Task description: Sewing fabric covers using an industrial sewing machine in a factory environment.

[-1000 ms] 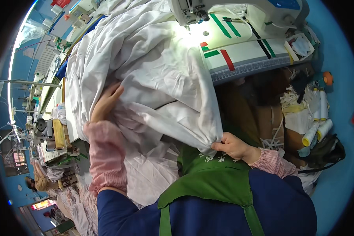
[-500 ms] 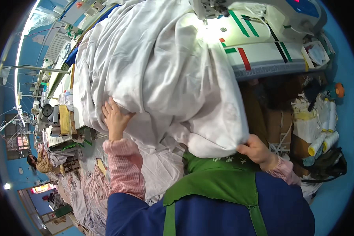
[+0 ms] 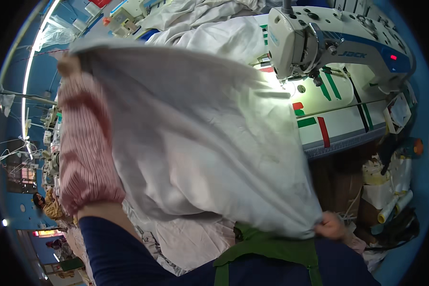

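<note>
A large white cloth hangs stretched in front of me, smeared by motion in parts. At its upper left corner my left hand is raised and blurred; the fabric pulls taut from it, so it appears closed on that edge. My right hand pinches the lower right corner, close to my green apron. Beyond the cloth's right edge stands a white and blue sewing machine, its lamp lit over the needle area. More white fabric lies on the table behind.
Red, green and black tape strips mark the machine bed, which has a ruler along its front edge. A small white box sits at its right end. Thread cones stand low at the right. A person is far off at the left.
My left hand has swung up and left, lifting the cloth off the table and spreading it. My right hand has moved slightly right and down with its corner. More of the machine shows.
</note>
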Tool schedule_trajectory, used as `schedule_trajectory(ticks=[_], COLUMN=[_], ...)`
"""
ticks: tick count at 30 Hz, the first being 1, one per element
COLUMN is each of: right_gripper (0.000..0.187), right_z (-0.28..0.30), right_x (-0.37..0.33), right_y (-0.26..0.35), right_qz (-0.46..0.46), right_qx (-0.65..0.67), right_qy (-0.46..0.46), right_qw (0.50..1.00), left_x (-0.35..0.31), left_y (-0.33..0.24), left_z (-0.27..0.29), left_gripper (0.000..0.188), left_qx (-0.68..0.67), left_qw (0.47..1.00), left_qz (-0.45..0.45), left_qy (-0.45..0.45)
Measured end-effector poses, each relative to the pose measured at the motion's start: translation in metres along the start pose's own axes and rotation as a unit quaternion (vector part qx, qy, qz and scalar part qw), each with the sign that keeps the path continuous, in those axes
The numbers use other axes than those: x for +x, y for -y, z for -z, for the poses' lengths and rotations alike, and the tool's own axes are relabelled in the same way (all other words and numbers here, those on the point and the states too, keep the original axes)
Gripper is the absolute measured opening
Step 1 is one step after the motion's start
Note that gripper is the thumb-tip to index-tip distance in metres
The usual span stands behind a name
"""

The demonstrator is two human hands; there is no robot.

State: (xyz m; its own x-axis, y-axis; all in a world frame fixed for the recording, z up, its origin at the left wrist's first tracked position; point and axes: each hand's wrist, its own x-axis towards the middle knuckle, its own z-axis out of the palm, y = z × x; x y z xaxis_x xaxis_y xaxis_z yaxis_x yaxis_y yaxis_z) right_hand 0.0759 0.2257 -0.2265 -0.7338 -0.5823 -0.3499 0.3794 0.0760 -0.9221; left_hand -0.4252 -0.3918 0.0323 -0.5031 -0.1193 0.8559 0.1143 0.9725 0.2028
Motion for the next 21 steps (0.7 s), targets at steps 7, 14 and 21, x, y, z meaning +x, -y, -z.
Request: schedule_trajectory(ticks=[7,14,21], right_gripper=[0.024,0.025,0.026], right_z=[-0.035,-0.042,-0.072], right_x=[0.038,0.03,0.029], right_y=[0.013,0.012,-0.004], right_qz=[0.031,-0.052,-0.041], right_qx=[0.05,0.036,0.169], right_qy=[0.05,0.038,0.007], right_qw=[0.997,0.997,0.985], left_x=[-0.184,-0.307,-0.267], left_y=[-0.185,0.065,-0.064], left_z=[-0.039,0.028,0.08], left_gripper=[0.076,0.042,0.032], left_qx=[-0.205,0.251,0.125], left_qw=[0.896,0.824,0.907], left_qz=[-0.289,-0.002,-0.12], left_qy=[0.267,0.508,0.385])
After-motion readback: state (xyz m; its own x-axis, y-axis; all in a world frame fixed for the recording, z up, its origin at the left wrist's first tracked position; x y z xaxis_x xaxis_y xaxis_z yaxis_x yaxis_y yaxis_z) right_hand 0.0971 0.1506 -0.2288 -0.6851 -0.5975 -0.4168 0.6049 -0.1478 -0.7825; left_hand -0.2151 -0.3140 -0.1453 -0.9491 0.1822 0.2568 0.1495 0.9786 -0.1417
